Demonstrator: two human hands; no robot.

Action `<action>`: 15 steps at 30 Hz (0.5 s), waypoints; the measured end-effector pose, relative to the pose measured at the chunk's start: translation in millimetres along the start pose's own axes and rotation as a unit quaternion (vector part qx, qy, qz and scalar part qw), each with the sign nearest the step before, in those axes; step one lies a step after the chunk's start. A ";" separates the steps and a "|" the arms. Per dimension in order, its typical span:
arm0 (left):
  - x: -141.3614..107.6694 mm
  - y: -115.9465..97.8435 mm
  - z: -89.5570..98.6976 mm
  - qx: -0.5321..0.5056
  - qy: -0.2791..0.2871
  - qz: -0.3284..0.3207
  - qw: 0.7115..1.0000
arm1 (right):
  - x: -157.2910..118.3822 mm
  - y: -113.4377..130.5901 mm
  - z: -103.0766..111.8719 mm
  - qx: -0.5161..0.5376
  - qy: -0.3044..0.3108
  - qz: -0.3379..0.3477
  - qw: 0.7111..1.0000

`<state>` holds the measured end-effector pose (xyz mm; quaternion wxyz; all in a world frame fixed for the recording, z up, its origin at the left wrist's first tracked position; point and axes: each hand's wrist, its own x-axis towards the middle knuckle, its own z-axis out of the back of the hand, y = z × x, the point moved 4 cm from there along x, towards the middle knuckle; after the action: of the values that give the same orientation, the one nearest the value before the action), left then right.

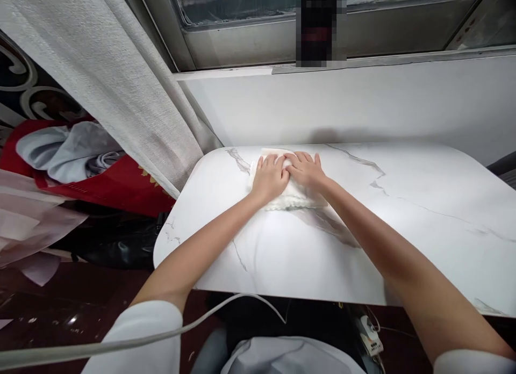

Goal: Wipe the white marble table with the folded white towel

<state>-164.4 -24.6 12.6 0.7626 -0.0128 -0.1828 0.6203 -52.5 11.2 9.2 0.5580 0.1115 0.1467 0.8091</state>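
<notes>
A folded white cloth [294, 198] with a scalloped front edge lies on the white marbled table [226, 256]. My left hand [271, 175] rests flat on the cloth's left part, fingers spread and pointing toward the wall. On its right part lies my right hand [307, 171], palm down with the fingers apart. The two hands meet near the middle of the cloth. Their palms hide much of its surface.
A pale curtain [133, 78] hangs at the left, beside a red bag [108, 186] holding grey-white fabric [72, 148]. Behind the table stand a white wall [363, 105] and a window. A white cable [193, 323] crosses in front, and a power strip [370, 336] sits below.
</notes>
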 end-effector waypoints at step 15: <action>97.3 7.2 -24.1 0.012 -0.025 0.008 1.000 | 72.6 -43.4 15.2 0.023 -0.213 0.007 0.977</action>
<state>-148.2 74.5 13.9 0.7528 0.0104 -0.1939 0.6289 -35.1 95.3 8.8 0.5685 0.2952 0.0420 0.7668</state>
